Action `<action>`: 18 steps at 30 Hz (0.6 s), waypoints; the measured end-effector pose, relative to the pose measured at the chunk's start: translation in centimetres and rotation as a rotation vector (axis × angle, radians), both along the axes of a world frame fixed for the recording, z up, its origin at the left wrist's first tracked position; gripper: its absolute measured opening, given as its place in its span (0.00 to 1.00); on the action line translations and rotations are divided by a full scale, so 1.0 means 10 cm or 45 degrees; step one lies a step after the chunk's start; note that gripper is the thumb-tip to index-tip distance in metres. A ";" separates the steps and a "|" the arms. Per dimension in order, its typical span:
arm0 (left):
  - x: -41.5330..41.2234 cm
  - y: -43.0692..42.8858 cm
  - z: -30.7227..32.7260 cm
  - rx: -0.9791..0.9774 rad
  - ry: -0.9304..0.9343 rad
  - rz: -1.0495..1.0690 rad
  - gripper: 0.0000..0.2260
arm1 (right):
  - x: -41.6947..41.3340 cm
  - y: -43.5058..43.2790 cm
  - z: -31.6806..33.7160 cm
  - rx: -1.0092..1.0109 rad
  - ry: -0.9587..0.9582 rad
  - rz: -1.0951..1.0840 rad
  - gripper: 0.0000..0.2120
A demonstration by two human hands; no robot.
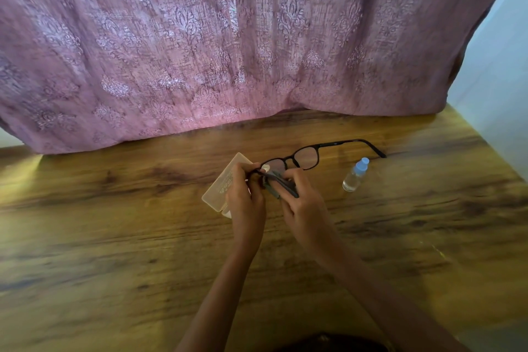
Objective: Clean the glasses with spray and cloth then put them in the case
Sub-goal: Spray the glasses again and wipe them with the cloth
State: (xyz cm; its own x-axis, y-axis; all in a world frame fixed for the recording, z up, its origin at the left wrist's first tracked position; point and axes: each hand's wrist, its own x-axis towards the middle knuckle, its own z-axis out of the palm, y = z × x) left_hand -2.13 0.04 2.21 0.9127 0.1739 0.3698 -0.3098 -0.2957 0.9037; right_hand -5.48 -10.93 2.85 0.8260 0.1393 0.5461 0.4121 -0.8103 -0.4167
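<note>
Dark-framed glasses (308, 155) are held above the wooden table, one temple stretched out to the right. My left hand (246, 194) pinches the frame at its left corner. My right hand (300, 200) presses a dark grey cloth (278, 184) against the left lens from below. A translucent beige case (221, 186) lies closed on the table under and left of my left hand, partly hidden by it. The small clear spray bottle (355, 175) with a blue cap stands to the right of my hands.
A pink patterned curtain (228, 46) hangs along the far edge of the wooden table (114, 223). A pale wall (500, 80) runs down the right side. A dark object (328, 343) shows at the near bottom edge.
</note>
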 end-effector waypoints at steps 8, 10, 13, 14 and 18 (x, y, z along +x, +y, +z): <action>0.04 0.00 0.02 -0.011 -0.008 0.014 0.19 | 0.07 -0.02 0.04 0.072 -0.036 -0.063 0.23; 0.05 -0.02 0.02 -0.008 -0.031 0.017 0.16 | 0.08 -0.01 0.02 -0.006 -0.075 -0.028 0.19; 0.05 0.00 0.01 0.002 -0.063 0.033 0.14 | 0.08 -0.02 0.00 0.018 -0.053 0.039 0.25; 0.05 0.01 0.01 -0.002 -0.063 0.029 0.15 | 0.09 -0.03 0.01 0.026 -0.048 0.025 0.25; 0.04 0.02 0.01 -0.005 -0.041 0.017 0.20 | 0.13 -0.05 0.01 0.088 -0.061 -0.022 0.28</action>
State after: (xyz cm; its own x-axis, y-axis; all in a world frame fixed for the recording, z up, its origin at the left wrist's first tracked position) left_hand -1.72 0.25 2.29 0.8979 0.1875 0.3982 -0.3348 -0.2963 0.8945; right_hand -4.21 -11.42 2.99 0.8005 0.0859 0.5931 0.4193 -0.7874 -0.4519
